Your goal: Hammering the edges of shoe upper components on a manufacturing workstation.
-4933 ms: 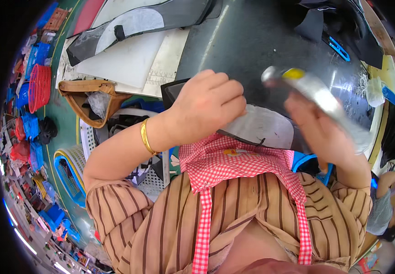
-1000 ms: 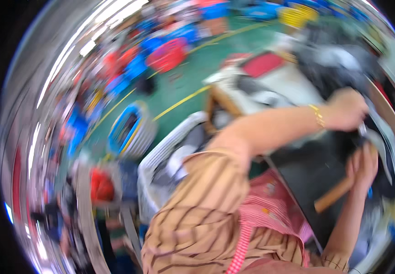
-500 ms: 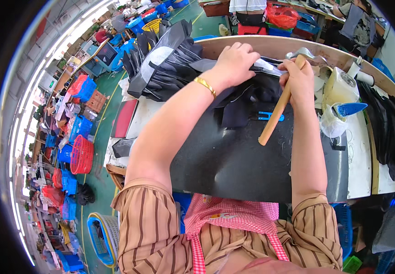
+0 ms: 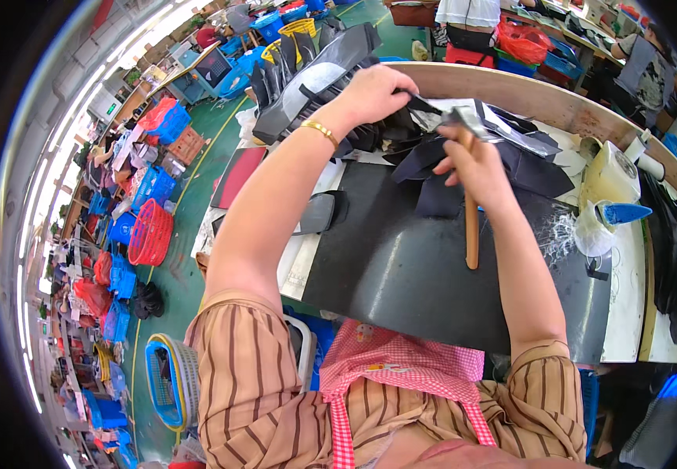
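Observation:
My left hand (image 4: 381, 92) is closed, pinching the end of a dark strip of material (image 4: 423, 103) above the far part of the worktop. My right hand (image 4: 475, 168) holds a hammer, with some fingers loosely apart. Its wooden handle (image 4: 472, 238) points back toward me, and its metal head (image 4: 467, 123) is blurred, close to the strip. Under and beyond my right hand lie black cut pieces (image 4: 538, 172), some with pale undersides. Left of my left hand, a tall bundle of black and grey pieces (image 4: 319, 78) stands fanned out.
A black board (image 4: 401, 266) covers the near worktop. To the right stand a yellowish container (image 4: 610, 176), a blue-tipped bottle (image 4: 624, 213) and stacked black strips (image 4: 671, 258). A red flat piece (image 4: 238, 176) lies left. A wooden rim (image 4: 526, 92) borders the far side.
My left hand has moved left and lifted a dark strip. The hammer has swung more upright, its head now nearer the strip. The view has shifted slightly.

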Demonstrator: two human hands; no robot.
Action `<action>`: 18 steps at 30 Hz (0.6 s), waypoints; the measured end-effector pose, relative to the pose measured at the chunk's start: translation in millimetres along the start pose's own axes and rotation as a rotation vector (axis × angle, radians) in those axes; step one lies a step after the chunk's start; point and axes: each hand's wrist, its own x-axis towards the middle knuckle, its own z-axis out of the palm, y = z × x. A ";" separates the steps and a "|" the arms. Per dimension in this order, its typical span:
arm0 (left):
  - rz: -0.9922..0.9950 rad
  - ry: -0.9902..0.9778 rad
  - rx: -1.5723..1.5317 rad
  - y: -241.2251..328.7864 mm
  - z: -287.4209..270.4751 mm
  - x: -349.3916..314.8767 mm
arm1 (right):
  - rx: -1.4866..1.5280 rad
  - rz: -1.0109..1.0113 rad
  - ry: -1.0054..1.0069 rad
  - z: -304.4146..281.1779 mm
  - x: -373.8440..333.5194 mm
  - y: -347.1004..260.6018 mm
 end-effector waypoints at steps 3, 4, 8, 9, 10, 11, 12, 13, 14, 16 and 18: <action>0.072 0.089 0.066 23.3 -22.2 17.0 | -0.022 0.036 -0.106 1.5 6.2 1.5; 0.061 0.167 0.190 29.2 -27.8 24.2 | -0.077 0.036 -0.077 3.2 6.2 -0.4; -0.218 0.509 0.454 37.1 -76.7 64.6 | -0.316 -0.064 0.063 2.5 4.8 16.3; -0.236 0.551 0.343 24.3 -109.2 64.3 | -0.313 -0.069 0.065 2.7 4.8 15.0; -0.128 0.778 0.381 0.8 -130.6 64.6 | -0.328 -0.062 0.066 5.7 5.5 14.2; -0.437 0.580 0.566 15.1 -147.6 65.1 | -0.348 -0.036 0.090 -0.9 6.7 20.0; -0.233 0.852 0.305 22.0 -156.8 54.2 | -0.267 -0.084 0.138 -4.3 8.0 26.9; -0.513 0.597 -0.273 38.0 -190.7 38.9 | -0.220 -0.096 0.150 -3.2 5.5 16.4; -0.343 0.622 -0.236 10.6 -205.6 8.5 | -0.177 -0.188 0.176 -1.1 6.8 11.9; -0.455 0.606 -0.474 20.8 -222.3 -43.2 | -0.039 -0.185 0.228 -7.2 -0.8 -6.9; -0.416 0.733 -0.697 71.3 -244.4 -89.8 | 0.117 -0.099 0.154 -7.4 -17.8 -51.0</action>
